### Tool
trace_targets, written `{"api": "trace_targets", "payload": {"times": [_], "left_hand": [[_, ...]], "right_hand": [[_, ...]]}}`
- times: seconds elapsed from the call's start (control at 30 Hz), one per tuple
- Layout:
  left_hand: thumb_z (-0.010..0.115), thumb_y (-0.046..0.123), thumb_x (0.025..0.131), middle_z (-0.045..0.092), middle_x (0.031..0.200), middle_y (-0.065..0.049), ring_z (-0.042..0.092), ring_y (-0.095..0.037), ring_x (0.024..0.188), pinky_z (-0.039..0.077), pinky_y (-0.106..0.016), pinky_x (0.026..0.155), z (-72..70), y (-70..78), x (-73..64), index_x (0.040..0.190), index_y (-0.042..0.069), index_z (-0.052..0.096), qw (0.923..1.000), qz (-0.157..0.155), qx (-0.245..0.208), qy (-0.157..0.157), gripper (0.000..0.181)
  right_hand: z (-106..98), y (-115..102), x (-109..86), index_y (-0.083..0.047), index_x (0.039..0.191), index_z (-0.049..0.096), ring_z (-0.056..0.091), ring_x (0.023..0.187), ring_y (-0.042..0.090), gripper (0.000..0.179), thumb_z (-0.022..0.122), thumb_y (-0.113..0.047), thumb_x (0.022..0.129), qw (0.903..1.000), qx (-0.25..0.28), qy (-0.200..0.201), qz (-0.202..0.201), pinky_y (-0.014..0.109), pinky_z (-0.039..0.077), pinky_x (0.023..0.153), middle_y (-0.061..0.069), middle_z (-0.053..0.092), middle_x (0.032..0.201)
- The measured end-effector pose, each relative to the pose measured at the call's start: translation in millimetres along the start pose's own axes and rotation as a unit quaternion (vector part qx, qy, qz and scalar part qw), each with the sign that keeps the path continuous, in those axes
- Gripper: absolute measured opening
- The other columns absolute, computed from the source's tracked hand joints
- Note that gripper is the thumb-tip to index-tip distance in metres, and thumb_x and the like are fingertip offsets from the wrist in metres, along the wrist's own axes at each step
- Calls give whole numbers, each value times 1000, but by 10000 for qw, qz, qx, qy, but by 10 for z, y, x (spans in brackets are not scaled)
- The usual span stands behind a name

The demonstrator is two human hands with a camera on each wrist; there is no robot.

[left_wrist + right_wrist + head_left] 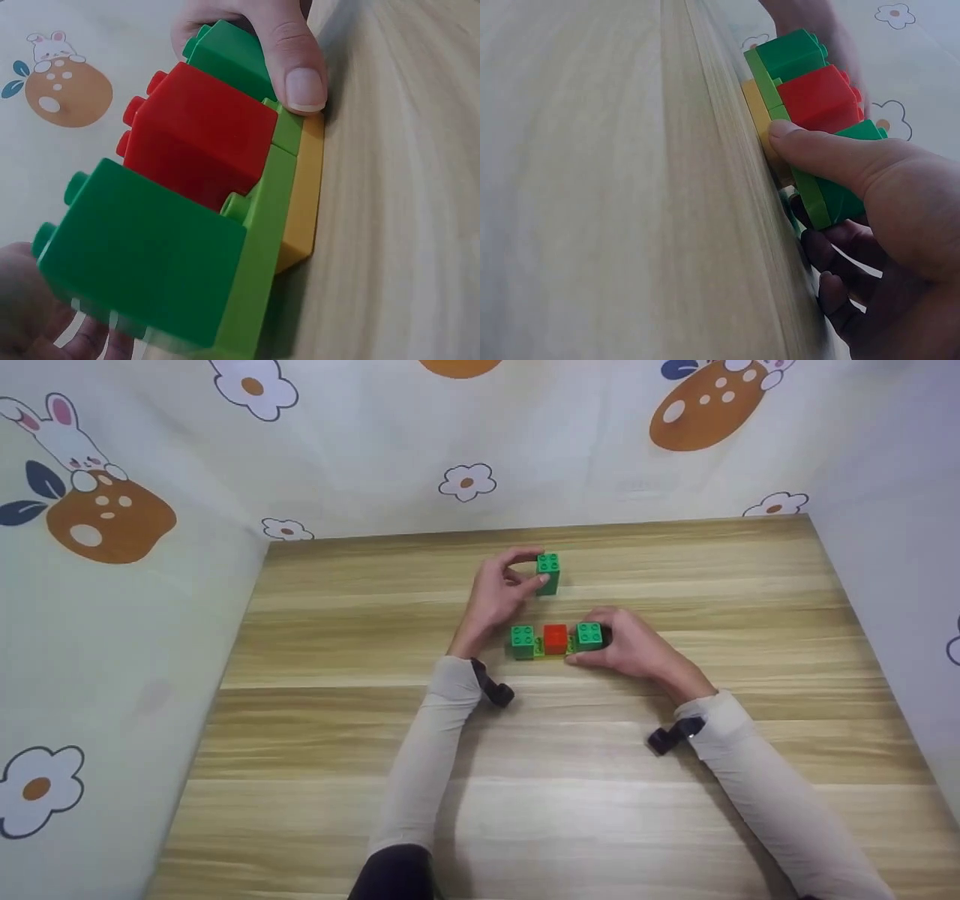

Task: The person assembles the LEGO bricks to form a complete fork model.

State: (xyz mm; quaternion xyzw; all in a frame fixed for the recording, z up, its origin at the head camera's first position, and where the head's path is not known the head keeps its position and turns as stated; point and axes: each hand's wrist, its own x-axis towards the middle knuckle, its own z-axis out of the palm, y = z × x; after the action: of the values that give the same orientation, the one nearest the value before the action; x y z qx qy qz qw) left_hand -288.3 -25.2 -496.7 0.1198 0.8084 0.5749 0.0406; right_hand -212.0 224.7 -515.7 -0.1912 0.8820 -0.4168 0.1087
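A row of toy building blocks stands on the table: a left green block (522,642), a red block (555,639) and a right green block (589,635). They sit on a light green base (264,225) with a yellow block (304,202) beneath. My right hand (634,645) grips this assembly at its right end, its thumb (802,146) pressing the base beside the red block. Behind the row, my left hand (496,591) pinches a tall green block (550,579) between thumb and fingers. That block is hidden in the left wrist view, where part of the left hand (26,300) shows.
The wood-grain table (555,810) stretches around the blocks. A pale patterned cloth (375,450) rises behind it and at both sides. Dark wrist mounts (495,686) stick out from the sleeves near the tabletop.
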Motion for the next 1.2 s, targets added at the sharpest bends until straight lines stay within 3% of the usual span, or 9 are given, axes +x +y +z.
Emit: {"api": "trace_targets", "payload": {"times": [0.27,0.47,0.7,0.87,1.03,1.1,1.2], "left_hand": [[86,18,95,74,133,1,68,-20,122,59,-33,107,-70,-64,-209,136,19,74,9990,-145,-416,-122,43],[86,14,94,74,135,-7,69,-22,128,58,-36,111,-92,-99,-309,138,10,71,9959,5,-829,-362,47],[86,13,94,76,134,-7,72,-20,127,58,-33,111,-117,-141,-411,137,10,71,9915,1,-1176,-554,46],[82,1,94,75,136,-12,72,-23,128,58,-33,111,-111,-163,-458,138,7,71,9877,127,-1429,-616,45],[66,-23,89,74,137,-17,72,-24,127,59,-34,110,-80,-161,-510,138,2,70,9894,185,-1290,-645,55],[67,-23,87,74,136,-18,72,-23,125,59,-34,109,-57,-155,-537,138,1,69,9907,168,-1183,-649,57],[78,-11,89,75,134,-14,72,-22,123,59,-34,109,-12,-137,-588,139,5,69,9922,214,-1014,-695,53]], "right_hand": [[-13,20,-17,-17,111,78,65,96,20,40,98,-34,81,10000,4,-63,3,35,56,85,2,75,107],[-75,79,-49,-19,111,78,67,95,19,40,98,-37,81,9997,109,-134,-144,30,56,83,-1,76,105],[-189,-14,-84,-17,111,78,66,100,20,37,97,-31,83,9978,436,-171,-476,26,56,87,0,75,108],[-287,-136,-123,-16,115,79,64,101,20,36,95,-26,85,9969,669,87,-417,26,55,88,0,74,111],[-344,-221,-145,-15,117,79,62,96,20,33,92,-25,89,9933,978,530,-307,27,55,83,3,73,109],[-354,-252,-142,-16,118,79,63,96,20,33,91,-27,90,9916,1020,735,-314,26,55,83,3,74,109],[-359,-286,-135,-15,120,79,63,98,20,33,90,-28,92,9887,1078,989,-340,24,55,84,4,75,111]]}}
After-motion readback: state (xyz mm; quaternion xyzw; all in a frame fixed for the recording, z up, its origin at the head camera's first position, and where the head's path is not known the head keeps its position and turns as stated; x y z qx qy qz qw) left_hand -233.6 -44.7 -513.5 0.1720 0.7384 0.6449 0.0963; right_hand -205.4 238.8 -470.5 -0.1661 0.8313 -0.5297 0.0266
